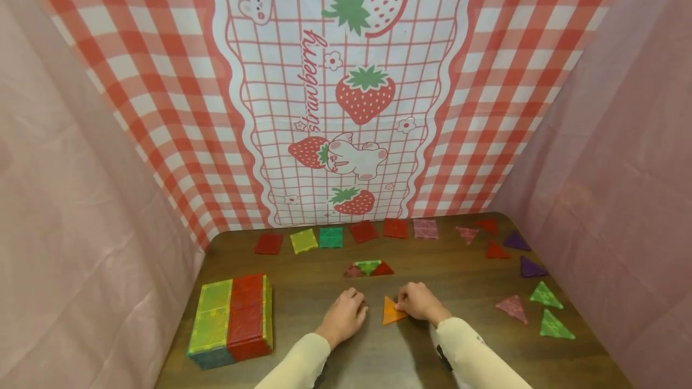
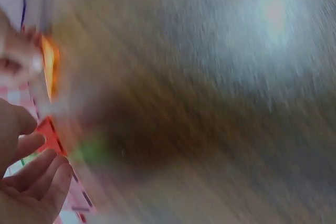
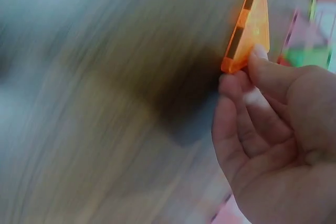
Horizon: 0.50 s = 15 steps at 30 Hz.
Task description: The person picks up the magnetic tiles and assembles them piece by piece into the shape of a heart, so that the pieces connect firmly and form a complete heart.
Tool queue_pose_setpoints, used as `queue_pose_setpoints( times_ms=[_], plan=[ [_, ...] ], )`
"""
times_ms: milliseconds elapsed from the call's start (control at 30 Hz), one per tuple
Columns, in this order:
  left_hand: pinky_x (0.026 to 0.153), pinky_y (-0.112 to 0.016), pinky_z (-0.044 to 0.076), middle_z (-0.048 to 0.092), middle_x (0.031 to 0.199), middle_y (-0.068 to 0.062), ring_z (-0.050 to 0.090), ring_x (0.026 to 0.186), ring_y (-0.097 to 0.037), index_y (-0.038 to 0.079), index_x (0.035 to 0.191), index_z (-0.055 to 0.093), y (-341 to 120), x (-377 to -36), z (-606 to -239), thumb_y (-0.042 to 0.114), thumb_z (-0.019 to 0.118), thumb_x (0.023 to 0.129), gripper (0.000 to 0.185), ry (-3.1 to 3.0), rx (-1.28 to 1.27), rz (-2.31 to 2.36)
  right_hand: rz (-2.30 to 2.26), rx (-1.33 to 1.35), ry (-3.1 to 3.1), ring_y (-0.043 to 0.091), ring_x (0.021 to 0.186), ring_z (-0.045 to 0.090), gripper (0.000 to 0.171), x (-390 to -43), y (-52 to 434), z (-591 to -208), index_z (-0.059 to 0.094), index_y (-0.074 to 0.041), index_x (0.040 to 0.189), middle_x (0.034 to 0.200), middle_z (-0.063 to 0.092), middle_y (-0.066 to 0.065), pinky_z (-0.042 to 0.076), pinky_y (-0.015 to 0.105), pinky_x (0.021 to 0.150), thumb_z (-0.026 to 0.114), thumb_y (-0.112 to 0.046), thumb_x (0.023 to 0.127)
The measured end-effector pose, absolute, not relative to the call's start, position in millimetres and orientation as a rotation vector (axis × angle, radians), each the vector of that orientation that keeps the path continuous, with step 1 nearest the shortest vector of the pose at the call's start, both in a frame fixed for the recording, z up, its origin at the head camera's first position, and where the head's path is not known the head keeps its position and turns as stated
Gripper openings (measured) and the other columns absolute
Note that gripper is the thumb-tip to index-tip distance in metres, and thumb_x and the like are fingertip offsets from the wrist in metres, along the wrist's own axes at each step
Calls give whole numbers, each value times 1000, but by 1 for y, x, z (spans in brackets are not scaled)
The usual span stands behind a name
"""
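An orange triangular magnetic tile (image 1: 391, 311) is pinched at one corner between the thumb and fingers of my right hand (image 1: 420, 302). In the right wrist view the orange tile (image 3: 251, 27) is tilted, with dark magnet strips along its edge. To its left, my left hand (image 1: 344, 316) holds nothing; its fingers are loosely bent over the table in the left wrist view. Just beyond both hands lies a flat row of joined triangles: a pink triangle (image 1: 354, 271), a green triangle (image 1: 369, 266) and a red triangle (image 1: 384, 269).
A box-shaped block of yellow, red and blue tiles (image 1: 232, 317) stands on the left. Along the back edge lie several square tiles (image 1: 331, 237). Loose triangles, including purple (image 1: 533, 267), pink (image 1: 513, 308) and green (image 1: 555, 325), lie on the right. Curtains flank the table.
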<state>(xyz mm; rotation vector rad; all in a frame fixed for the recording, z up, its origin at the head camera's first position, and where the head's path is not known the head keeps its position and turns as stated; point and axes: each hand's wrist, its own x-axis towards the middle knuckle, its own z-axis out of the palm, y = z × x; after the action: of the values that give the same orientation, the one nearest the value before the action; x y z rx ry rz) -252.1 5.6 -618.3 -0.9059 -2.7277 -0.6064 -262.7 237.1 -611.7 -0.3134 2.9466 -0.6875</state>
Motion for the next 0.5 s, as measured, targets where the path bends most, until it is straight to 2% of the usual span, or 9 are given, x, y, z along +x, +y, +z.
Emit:
queue_pose_setpoints(
  times_ms=[167, 300, 500],
  plan=[
    [80, -25, 52, 64, 101, 1, 62, 91, -13, 12, 96, 68, 14, -246, -624, 27, 69, 85, 19, -2767, -1033, -469, -745, -421, 2971, 9, 58, 52, 16, -261, 200, -616, 67, -16, 65, 65, 61, -6, 44, 27, 54, 75, -20, 78],
    [83, -27, 51, 67, 105, 2, 63, 97, -13, 12, 100, 71, 15, -247, -628, 31, 70, 83, 25, -2752, -1098, -393, -785, -444, 2980, 6, 57, 51, 15, -257, 190, -619, 68, -15, 66, 65, 63, -6, 43, 24, 53, 73, -19, 80],
    [85, -29, 52, 68, 113, 3, 63, 103, -12, 17, 94, 74, 12, -249, -628, 28, 70, 83, 16, -2790, -1119, -274, -827, -410, 2970, 6, 56, 52, 12, -255, 207, -620, 71, -14, 70, 66, 65, -6, 43, 24, 53, 72, -19, 81]
  ],
)
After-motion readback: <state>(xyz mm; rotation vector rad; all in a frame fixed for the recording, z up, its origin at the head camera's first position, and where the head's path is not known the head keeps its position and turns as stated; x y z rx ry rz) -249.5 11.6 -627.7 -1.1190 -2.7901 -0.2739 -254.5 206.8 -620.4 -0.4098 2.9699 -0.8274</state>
